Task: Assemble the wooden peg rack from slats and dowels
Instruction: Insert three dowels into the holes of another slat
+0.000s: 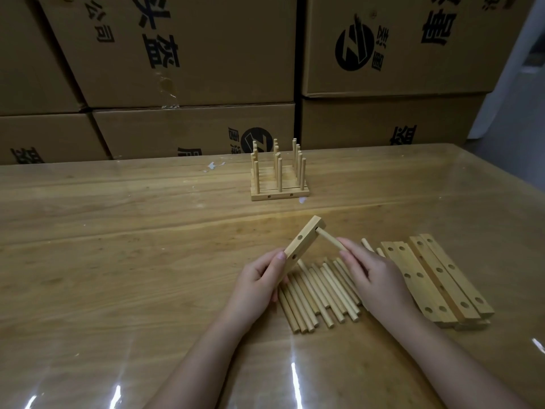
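Observation:
My left hand (pixel 259 278) holds a wooden slat (pixel 303 240) with round holes, tilted up off the table. My right hand (pixel 374 276) pinches a dowel (pixel 330 239) whose far tip sits at the hole near the slat's upper end. Below my hands lies a row of several loose dowels (pixel 318 293) side by side. To the right, several drilled slats (pixel 436 276) lie stacked. A finished peg rack (pixel 278 175) with upright pegs stands farther back on the table.
The wooden table (pixel 118 231) has a glossy clear cover. Stacked cardboard boxes (pixel 182 54) form a wall right behind its far edge. The table's right edge runs diagonally past the slat pile.

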